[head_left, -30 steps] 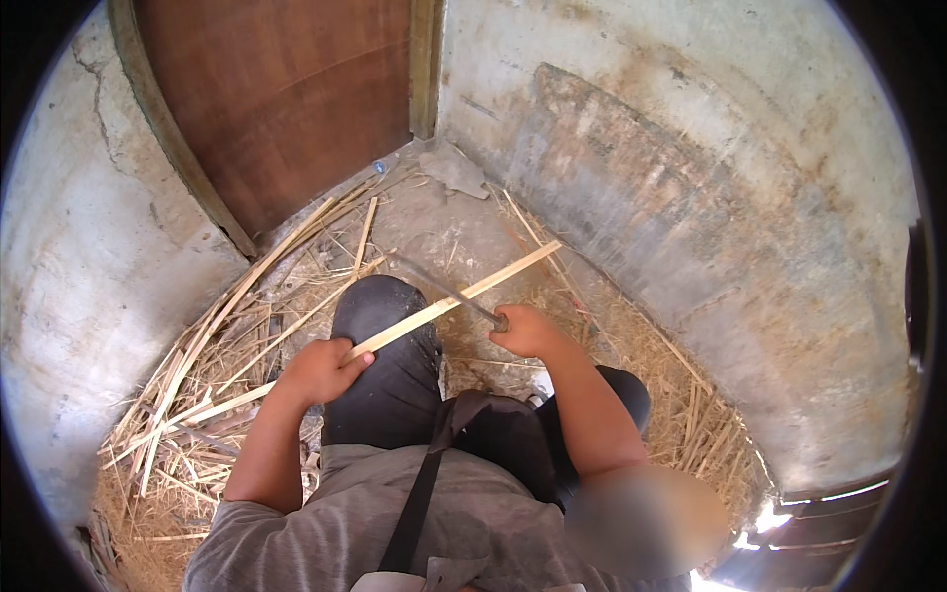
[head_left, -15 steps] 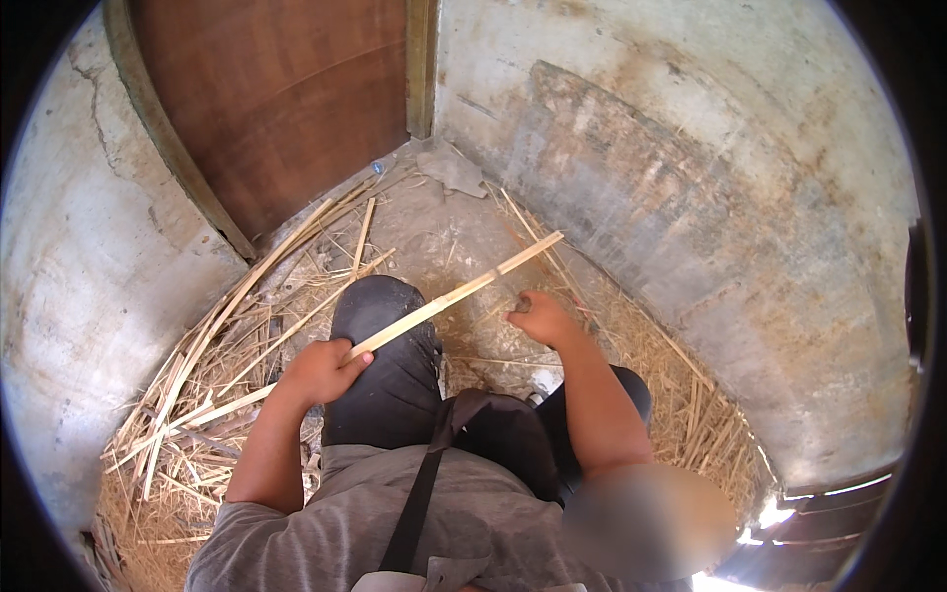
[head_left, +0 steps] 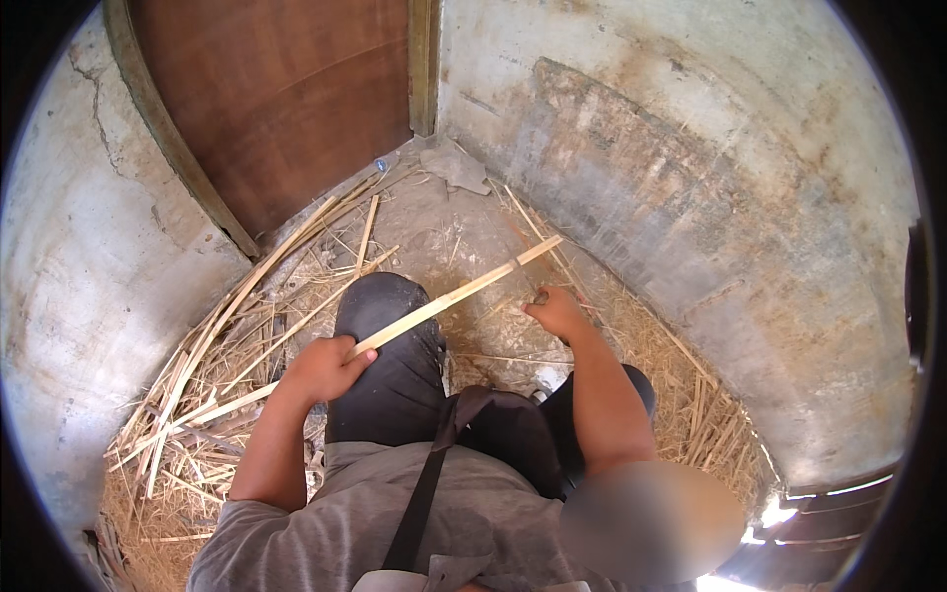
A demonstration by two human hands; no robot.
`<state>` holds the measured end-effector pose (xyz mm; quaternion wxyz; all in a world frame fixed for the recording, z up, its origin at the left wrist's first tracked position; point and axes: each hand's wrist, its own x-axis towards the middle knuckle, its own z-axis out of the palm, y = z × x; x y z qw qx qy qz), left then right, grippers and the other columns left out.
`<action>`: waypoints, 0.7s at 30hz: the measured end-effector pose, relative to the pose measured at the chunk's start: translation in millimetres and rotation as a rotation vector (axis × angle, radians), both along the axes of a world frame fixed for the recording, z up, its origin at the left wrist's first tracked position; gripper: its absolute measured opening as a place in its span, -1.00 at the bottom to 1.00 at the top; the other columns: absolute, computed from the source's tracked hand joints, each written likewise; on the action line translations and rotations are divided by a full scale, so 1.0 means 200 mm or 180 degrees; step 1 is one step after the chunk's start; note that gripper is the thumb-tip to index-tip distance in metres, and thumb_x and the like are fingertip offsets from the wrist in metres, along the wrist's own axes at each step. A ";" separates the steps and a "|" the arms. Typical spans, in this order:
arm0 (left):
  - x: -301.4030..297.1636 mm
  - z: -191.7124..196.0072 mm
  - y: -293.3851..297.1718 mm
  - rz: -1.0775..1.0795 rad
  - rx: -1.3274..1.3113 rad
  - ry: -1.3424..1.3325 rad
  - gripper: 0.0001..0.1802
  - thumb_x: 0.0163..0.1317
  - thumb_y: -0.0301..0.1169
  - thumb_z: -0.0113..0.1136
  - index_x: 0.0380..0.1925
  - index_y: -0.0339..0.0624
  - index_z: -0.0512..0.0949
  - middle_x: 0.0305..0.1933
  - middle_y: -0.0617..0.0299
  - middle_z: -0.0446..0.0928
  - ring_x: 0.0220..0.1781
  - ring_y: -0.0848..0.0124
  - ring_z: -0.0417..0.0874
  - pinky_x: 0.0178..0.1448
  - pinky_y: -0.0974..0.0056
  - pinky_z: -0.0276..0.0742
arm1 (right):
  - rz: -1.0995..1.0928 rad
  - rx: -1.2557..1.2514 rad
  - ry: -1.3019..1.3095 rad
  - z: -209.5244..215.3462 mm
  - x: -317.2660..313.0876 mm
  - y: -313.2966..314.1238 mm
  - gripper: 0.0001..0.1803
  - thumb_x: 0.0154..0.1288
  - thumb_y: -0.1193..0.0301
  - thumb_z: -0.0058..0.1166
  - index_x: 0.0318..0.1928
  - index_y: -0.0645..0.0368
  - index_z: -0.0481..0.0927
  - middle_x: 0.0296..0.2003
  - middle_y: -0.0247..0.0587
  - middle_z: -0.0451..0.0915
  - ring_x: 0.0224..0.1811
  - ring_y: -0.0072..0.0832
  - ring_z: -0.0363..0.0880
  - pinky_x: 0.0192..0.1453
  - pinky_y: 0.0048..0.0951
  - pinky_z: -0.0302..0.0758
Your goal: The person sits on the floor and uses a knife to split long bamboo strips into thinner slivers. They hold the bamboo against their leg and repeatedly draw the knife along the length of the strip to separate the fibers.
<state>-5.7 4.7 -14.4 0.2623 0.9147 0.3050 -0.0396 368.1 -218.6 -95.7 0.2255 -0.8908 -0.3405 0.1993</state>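
A long pale bamboo strip (head_left: 444, 301) slants across my right-facing side, from above my left thigh up toward the far right. My left hand (head_left: 327, 367) is closed around its near part, thumb on top. The strip also reaches back behind that hand toward the left. My right hand (head_left: 557, 316) is closed on the handle of a knife (head_left: 526, 279), mostly hidden in the fingers. Its thin, dark blade is blurred and meets the strip near the far end; how deep it bites, I cannot tell.
Long split strips (head_left: 207, 340) and shavings lie along the left wall. More shavings (head_left: 710, 419) cover the floor at right, by the stained wall (head_left: 681, 178). A brown door (head_left: 281, 109) stands at the back left. A flat grey piece (head_left: 456, 170) rests in the corner.
My right hand has shifted slightly to the right and up, and the blade's crossing point is nearer the strip's far end. My left hand holds almost the same place.
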 end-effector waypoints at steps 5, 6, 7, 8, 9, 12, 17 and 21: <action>0.00 0.00 0.00 0.0031 -0.0018 -0.0009 -0.38 0.39 0.16 0.13 -0.43 -0.27 0.56 -0.40 -0.21 0.60 -0.25 -0.22 0.63 -0.13 -0.13 0.51 | 0.0185 0.0075 -0.0106 0.09 -0.11 0.04 -0.33 0.17 0.00 0.33 0.11 0.29 0.65 0.03 0.26 0.66 0.14 0.10 0.63 0.25 -0.07 0.51; 0.00 0.00 0.00 0.0010 0.0001 -0.0016 -0.39 0.39 0.13 0.14 -0.44 -0.28 0.56 -0.41 -0.20 0.59 -0.26 -0.21 0.63 -0.14 -0.12 0.50 | 0.0419 0.0060 -0.0148 0.10 -0.14 0.06 -0.34 0.17 0.01 0.33 0.11 0.29 0.65 0.03 0.24 0.67 0.13 0.10 0.63 0.24 -0.07 0.52; 0.01 0.00 -0.01 -0.0010 0.0020 -0.0024 -0.41 0.40 0.11 0.15 -0.45 -0.28 0.55 -0.42 -0.20 0.58 -0.28 -0.20 0.62 -0.15 -0.11 0.49 | 0.0654 0.0045 -0.0190 0.10 -0.16 0.07 -0.34 0.17 0.02 0.32 0.10 0.29 0.65 0.03 0.22 0.67 0.13 0.09 0.63 0.23 -0.07 0.53; 0.01 0.00 -0.01 -0.0017 0.0042 -0.0035 -0.42 0.40 0.09 0.16 -0.45 -0.28 0.55 -0.43 -0.19 0.58 -0.29 -0.19 0.62 -0.16 -0.10 0.48 | 0.0826 0.0027 -0.0121 0.10 -0.20 0.09 -0.36 0.17 0.02 0.32 0.09 0.27 0.66 0.01 0.23 0.67 0.12 0.09 0.63 0.22 -0.07 0.54; 0.01 0.00 0.00 -0.0025 0.0054 -0.0052 -0.42 0.40 0.09 0.16 -0.46 -0.28 0.55 -0.43 -0.19 0.57 -0.29 -0.19 0.62 -0.16 -0.09 0.48 | 0.0998 0.0009 -0.0053 0.11 -0.24 0.11 -0.38 0.17 0.01 0.31 0.07 0.25 0.66 0.00 0.23 0.67 0.11 0.09 0.64 0.21 -0.06 0.54; -0.01 -0.01 0.00 -0.0015 0.0062 -0.0088 -0.42 0.40 0.09 0.17 -0.46 -0.28 0.55 -0.45 -0.18 0.57 -0.31 -0.18 0.62 -0.17 -0.08 0.48 | 0.1215 -0.0087 -0.0026 0.19 -0.28 0.12 -0.42 0.19 -0.01 0.31 0.03 0.19 0.68 -0.02 0.23 0.67 0.10 0.09 0.63 0.19 -0.04 0.54; -0.01 -0.03 0.01 -0.0004 -0.0005 -0.0066 -0.37 0.39 0.17 0.12 -0.46 -0.26 0.54 -0.42 -0.21 0.59 -0.26 -0.24 0.63 -0.14 -0.14 0.51 | 0.0444 -0.0074 -0.0057 0.09 -0.05 0.03 -0.35 0.19 -0.07 0.31 0.09 0.18 0.66 0.04 0.21 0.66 0.15 0.10 0.61 0.23 -0.04 0.52; 0.00 -0.02 0.00 0.0031 -0.0047 -0.0049 -0.37 0.40 0.16 0.12 -0.46 -0.27 0.54 -0.42 -0.21 0.60 -0.26 -0.24 0.63 -0.14 -0.13 0.51 | -0.0232 0.0109 -0.0134 0.05 0.05 -0.05 -0.30 0.19 -0.09 0.31 0.15 0.18 0.64 0.11 0.16 0.65 0.19 0.09 0.59 0.27 -0.06 0.50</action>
